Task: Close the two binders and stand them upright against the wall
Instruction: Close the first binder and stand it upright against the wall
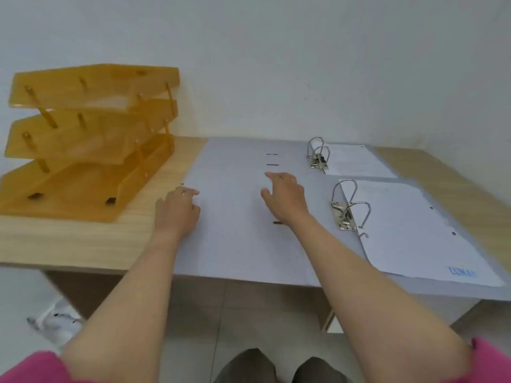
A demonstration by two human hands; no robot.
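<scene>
Two grey lever-arch binders lie open and flat on the wooden desk. The near binder overhangs the front edge; its metal rings stand up beside white punched paper. The far binder lies behind it near the wall, with its own rings and paper. My left hand rests at the left edge of the near binder's open cover, fingers curled over that edge. My right hand hovers over the cover's middle with fingers spread, holding nothing.
An orange three-tier letter tray stands at the back left of the desk, against the white wall. Bare desk shows on the far right. Tiled floor and my knees are below the desk's front edge.
</scene>
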